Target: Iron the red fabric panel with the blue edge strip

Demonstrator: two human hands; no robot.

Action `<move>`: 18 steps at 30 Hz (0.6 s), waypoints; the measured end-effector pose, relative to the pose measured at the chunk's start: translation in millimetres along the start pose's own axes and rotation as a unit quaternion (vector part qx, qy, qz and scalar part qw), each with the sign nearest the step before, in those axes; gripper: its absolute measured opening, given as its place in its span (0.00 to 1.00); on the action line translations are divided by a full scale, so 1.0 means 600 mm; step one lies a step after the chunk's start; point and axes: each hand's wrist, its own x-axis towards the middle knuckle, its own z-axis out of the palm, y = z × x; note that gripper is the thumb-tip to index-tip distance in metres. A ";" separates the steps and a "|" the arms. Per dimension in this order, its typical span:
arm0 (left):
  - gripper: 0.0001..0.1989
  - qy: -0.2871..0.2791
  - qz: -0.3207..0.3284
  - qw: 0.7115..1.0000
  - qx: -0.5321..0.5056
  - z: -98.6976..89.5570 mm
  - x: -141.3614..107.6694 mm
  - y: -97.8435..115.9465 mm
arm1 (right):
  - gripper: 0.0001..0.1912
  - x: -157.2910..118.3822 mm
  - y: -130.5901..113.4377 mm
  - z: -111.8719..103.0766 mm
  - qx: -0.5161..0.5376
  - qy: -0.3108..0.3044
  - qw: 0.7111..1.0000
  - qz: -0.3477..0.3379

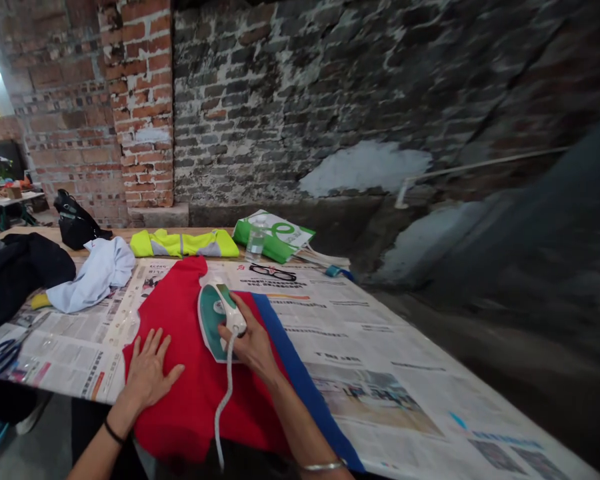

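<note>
A red piece of fabric with a blue strip along its right side lies over the newspaper-covered table, its lower end hanging past the near edge. On the red part sits a green and white clothes iron. My right hand is wrapped around the iron's handle, and its white cord trails down towards me. Left of the iron, my left hand rests flat on the fabric with fingers spread and nothing in it.
Scissors lie at the left. Behind them are dark clothing, a white cloth and a black bag. Along the back lie a yellow garment, a clear bottle, a green-white bag and glasses. A brick wall stands beyond.
</note>
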 end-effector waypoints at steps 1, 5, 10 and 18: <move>0.34 0.007 -0.009 1.000 0.005 -0.001 -0.005 -0.006 | 0.45 -0.006 -0.001 -0.005 0.013 -0.003 1.000 0.012; 0.35 0.018 -0.021 1.000 0.008 0.002 -0.014 -0.007 | 0.46 -0.058 -0.016 -0.043 0.035 -0.055 0.998 0.026; 0.36 0.023 -0.017 1.000 -0.010 0.012 -0.014 0.003 | 0.43 -0.121 -0.040 -0.075 0.048 -0.157 0.986 0.023; 0.33 0.034 -0.011 0.999 -0.006 0.017 -0.029 -0.019 | 0.42 -0.050 -0.054 0.070 0.094 -0.133 0.987 -0.003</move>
